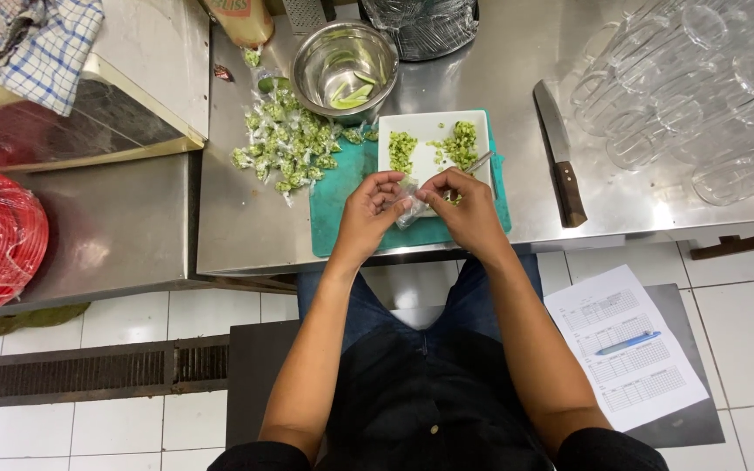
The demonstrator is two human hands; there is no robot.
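Left hand [366, 212] and right hand [471, 209] pinch a small clear plastic bag [409, 209] over the teal cutting board [342, 205]. White tray [434, 148] of chopped green chilies just behind, knife [559, 157] right, filled packets [283, 144] left. Bag contents unclear.

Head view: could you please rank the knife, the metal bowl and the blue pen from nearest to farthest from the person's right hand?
From the right hand:
1. Knife, just to its right on the steel counter.
2. Metal bowl, farther back and to the left.
3. Blue pen, on the paper sheet below the counter.
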